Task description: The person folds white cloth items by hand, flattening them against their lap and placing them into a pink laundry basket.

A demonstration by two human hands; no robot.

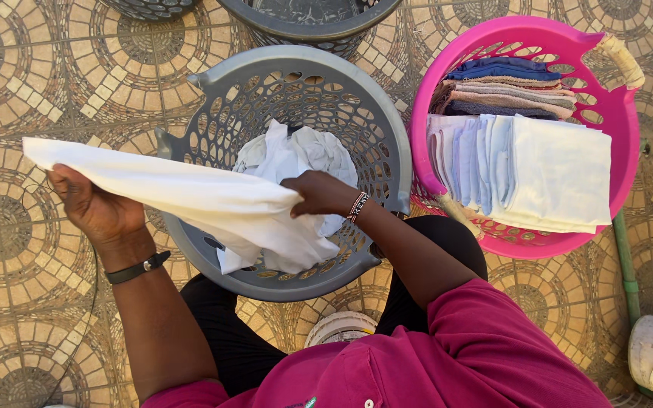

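Over the grey basket (221,91), a white cloth (190,198) runs long from upper left down to the middle, stretched between both hands. Left hand (96,208) has its fingers clamped on the far end; right hand (323,193) pinches the nearer end. It looks plain, soft and lightly creased, hanging above the crumpled whites (296,155).

No packages, signs or screens in view. One possible label: a small green printed mark (310,402) on the magenta shirt front, bottom edge of frame, partly cut off. Beaded wristband (357,205) on the right wrist carries lettering, in red, white and black bands.
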